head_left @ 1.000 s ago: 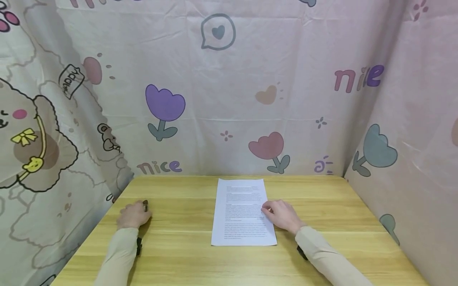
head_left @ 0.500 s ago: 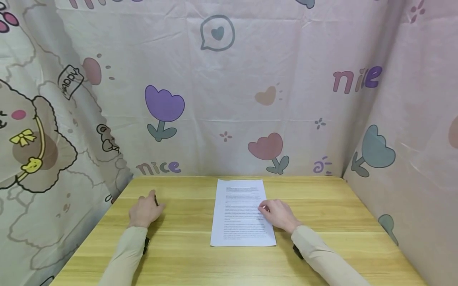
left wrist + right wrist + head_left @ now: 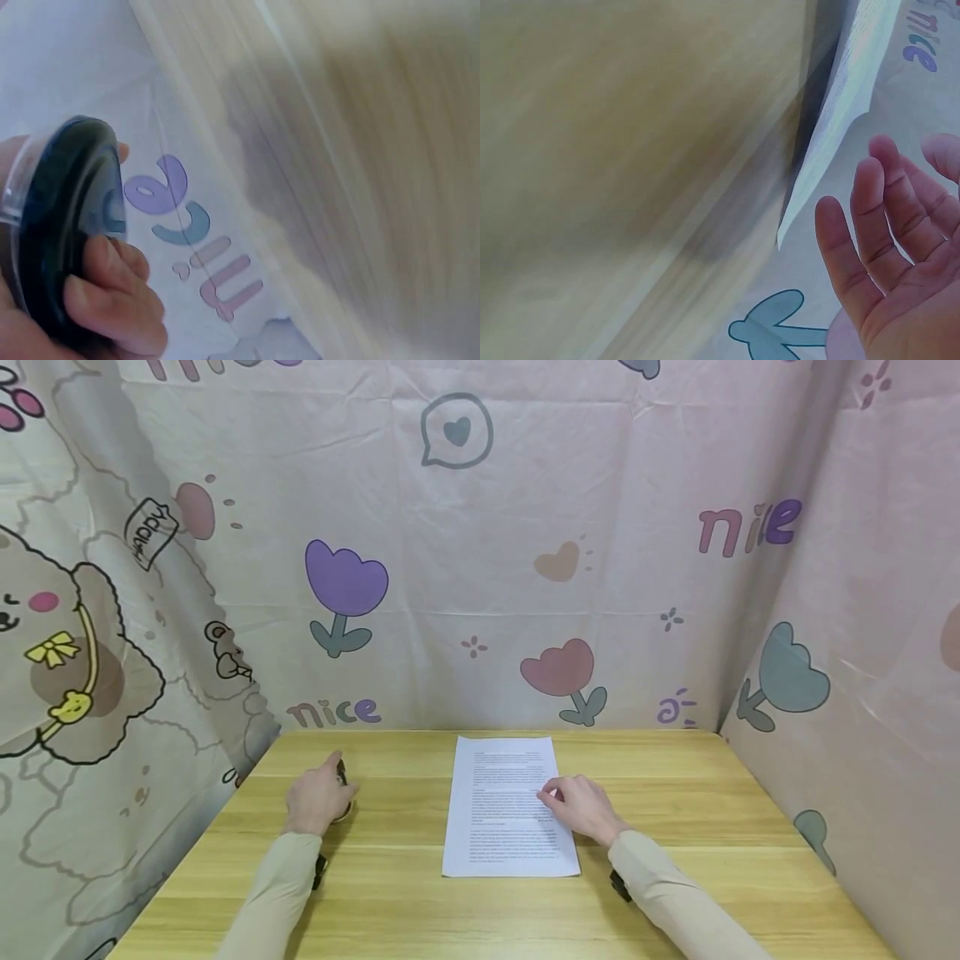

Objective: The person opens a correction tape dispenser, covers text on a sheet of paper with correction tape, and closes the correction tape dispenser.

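Note:
In the head view, a printed sheet of paper lies in the middle of the table. My left hand grips a round, black-rimmed magnifying glass over the table, left of the paper. Its clear face and fingers curled round the rim show in the left wrist view; the hand hides the rest of it. Over the paper's right edge hovers my right hand, its fingers loosely bent. The right wrist view shows that hand holding nothing, beside a corner of the paper.
The wooden table extends in front of both arms. Patterned cloth hangs behind it and along both sides. Dark wrist straps show at the sleeves.
My left hand has moved right and a little away from me with the magnifying glass, towards the paper. The right hand has shifted slightly left over the sheet. The paper stays put.

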